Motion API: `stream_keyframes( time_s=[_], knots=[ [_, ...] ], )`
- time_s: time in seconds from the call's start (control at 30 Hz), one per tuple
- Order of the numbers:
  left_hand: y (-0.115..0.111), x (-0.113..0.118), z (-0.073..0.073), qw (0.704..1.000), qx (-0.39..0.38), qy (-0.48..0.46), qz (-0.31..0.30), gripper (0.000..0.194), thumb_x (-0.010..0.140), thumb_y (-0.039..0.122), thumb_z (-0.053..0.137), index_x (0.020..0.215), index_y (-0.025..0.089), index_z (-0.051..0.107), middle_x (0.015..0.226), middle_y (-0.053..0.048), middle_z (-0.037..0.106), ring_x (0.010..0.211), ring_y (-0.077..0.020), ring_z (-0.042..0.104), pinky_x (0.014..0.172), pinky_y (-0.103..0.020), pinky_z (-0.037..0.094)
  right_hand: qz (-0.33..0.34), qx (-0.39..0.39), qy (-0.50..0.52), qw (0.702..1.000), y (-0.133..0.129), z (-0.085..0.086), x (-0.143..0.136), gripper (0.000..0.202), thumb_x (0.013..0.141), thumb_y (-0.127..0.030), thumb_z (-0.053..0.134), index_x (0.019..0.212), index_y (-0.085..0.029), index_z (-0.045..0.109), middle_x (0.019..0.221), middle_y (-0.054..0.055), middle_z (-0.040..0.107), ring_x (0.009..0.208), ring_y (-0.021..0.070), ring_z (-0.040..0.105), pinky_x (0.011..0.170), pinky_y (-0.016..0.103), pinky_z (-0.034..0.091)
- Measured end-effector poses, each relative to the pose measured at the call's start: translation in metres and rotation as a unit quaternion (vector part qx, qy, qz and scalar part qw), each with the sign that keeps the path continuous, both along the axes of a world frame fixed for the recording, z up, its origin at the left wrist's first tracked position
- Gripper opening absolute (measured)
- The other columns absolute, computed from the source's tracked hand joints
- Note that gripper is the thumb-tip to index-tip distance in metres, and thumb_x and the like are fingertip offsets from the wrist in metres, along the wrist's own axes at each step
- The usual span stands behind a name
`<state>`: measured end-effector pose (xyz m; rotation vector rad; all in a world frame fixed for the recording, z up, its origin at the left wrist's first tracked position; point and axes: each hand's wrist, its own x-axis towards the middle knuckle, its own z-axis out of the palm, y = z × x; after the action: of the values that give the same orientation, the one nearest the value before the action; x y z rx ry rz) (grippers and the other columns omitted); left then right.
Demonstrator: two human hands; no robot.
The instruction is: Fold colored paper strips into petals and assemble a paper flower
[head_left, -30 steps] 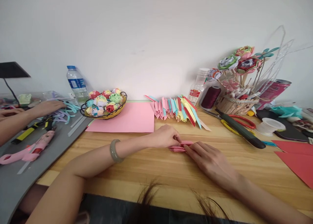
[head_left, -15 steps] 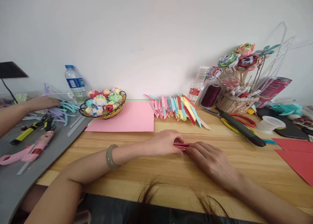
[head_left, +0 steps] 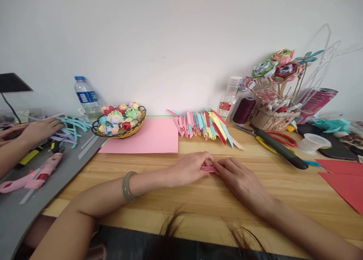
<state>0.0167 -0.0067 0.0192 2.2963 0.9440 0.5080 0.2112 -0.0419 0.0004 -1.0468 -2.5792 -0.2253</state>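
Note:
Between my two hands is a narrow folded strip of pink paper [head_left: 209, 169], its layers stacked and mostly hidden by fingers. My left hand [head_left: 190, 169], below a wrist with a pale green bangle [head_left: 129, 187], grips the strip's left part with curled fingers. My right hand [head_left: 239, 178] presses on the right part, fingers close together and touching my left fingertips. Both hands rest low over the wooden table [head_left: 170, 210]. Behind them stands a row of folded coloured paper pieces [head_left: 198, 124], and pink paper sheets [head_left: 159, 137] lie to the left.
A basket of paper flowers [head_left: 120, 120] and a water bottle [head_left: 87, 97] stand back left. Another person's hand [head_left: 42, 133] is over pipe cleaners, near a pink glue gun [head_left: 42, 175]. A utility knife [head_left: 279, 148], thread spool [head_left: 244, 110] and red paper [head_left: 344, 188] lie right.
My right hand has slid slightly left along the pink strip, closing up to my left fingers. The other person's hand has moved left, and a second hand now shows beside it.

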Motion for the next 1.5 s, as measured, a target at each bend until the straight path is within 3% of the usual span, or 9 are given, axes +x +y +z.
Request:
stream_keyframes(
  time_s=[0.2, 0.5, 0.77, 1.03, 1.23, 1.4, 1.5],
  knots=[
    [0.001, 0.002, -0.004, 0.990, 0.134, 0.036, 0.016, 0.034, 0.083, 0.028, 0.052, 0.114, 0.015, 0.048, 0.114, -0.008, 0.056, 0.104, -0.0178, 0.051, 0.092, -0.030, 0.040, -0.009, 0.003, -0.014, 1.000, 0.002, 0.004, -0.002, 0.038, 0.087, -0.010, 0.036, 0.124, -0.012, 0.042, 0.095, 0.012, 0.054, 0.088, 0.0220, 0.049, 0.075, 0.038, 0.050],
    [0.003, -0.001, -0.018, 0.949, 0.277, 0.148, 0.001, 0.030, 0.090, 0.029, 0.037, 0.105, 0.013, 0.057, 0.099, -0.008, 0.058, 0.093, -0.0184, 0.051, 0.079, -0.030, 0.046, -0.039, -0.053, -0.030, 0.997, 0.008, 0.004, -0.005, 0.030, 0.088, -0.012, 0.034, 0.113, -0.012, 0.051, 0.093, 0.012, 0.051, 0.086, 0.0222, 0.048, 0.075, 0.040, 0.049],
    [0.005, 0.002, -0.021, 0.920, 0.345, 0.177, -0.048, 0.030, 0.091, 0.022, 0.034, 0.105, 0.008, 0.056, 0.102, -0.009, 0.060, 0.093, -0.0160, 0.052, 0.088, -0.027, 0.043, -0.042, -0.078, -0.035, 0.995, 0.010, 0.004, -0.006, 0.030, 0.085, -0.008, 0.037, 0.112, -0.010, 0.052, 0.095, 0.013, 0.050, 0.090, 0.0232, 0.046, 0.079, 0.041, 0.047],
    [0.002, 0.002, -0.019, 0.923, 0.316, 0.214, -0.054, 0.031, 0.090, 0.016, 0.035, 0.114, 0.005, 0.051, 0.115, -0.013, 0.056, 0.106, -0.0165, 0.052, 0.096, -0.027, 0.038, -0.036, -0.081, -0.029, 0.996, 0.009, 0.004, -0.005, 0.029, 0.085, -0.008, 0.039, 0.110, -0.011, 0.052, 0.099, 0.013, 0.049, 0.092, 0.0233, 0.046, 0.081, 0.042, 0.046],
    [0.002, 0.001, -0.019, 0.943, 0.251, 0.216, -0.020, 0.035, 0.089, 0.008, 0.032, 0.121, 0.004, 0.045, 0.127, -0.016, 0.048, 0.117, -0.0179, 0.046, 0.100, -0.030, 0.036, -0.044, -0.079, -0.042, 0.995, 0.013, 0.005, -0.006, 0.030, 0.083, -0.005, 0.038, 0.108, -0.009, 0.054, 0.096, 0.014, 0.051, 0.090, 0.0240, 0.047, 0.079, 0.042, 0.047],
    [0.004, -0.003, -0.021, 0.979, 0.186, 0.085, -0.022, 0.033, 0.090, 0.017, 0.036, 0.120, 0.012, 0.050, 0.123, -0.009, 0.054, 0.112, -0.0146, 0.051, 0.097, -0.027, 0.039, -0.048, -0.082, -0.049, 0.994, 0.012, 0.006, -0.007, 0.029, 0.083, -0.006, 0.039, 0.109, -0.007, 0.053, 0.096, 0.015, 0.051, 0.090, 0.0241, 0.047, 0.080, 0.042, 0.047],
    [0.005, -0.005, -0.019, 0.991, 0.126, 0.016, 0.040, 0.035, 0.085, 0.023, 0.048, 0.120, 0.019, 0.052, 0.116, -0.005, 0.060, 0.103, -0.0154, 0.056, 0.091, -0.028, 0.043, -0.048, -0.081, -0.045, 0.995, 0.011, 0.007, -0.007, 0.030, 0.083, -0.006, 0.039, 0.110, -0.008, 0.053, 0.096, 0.014, 0.051, 0.089, 0.0237, 0.047, 0.079, 0.041, 0.047]
  ],
)
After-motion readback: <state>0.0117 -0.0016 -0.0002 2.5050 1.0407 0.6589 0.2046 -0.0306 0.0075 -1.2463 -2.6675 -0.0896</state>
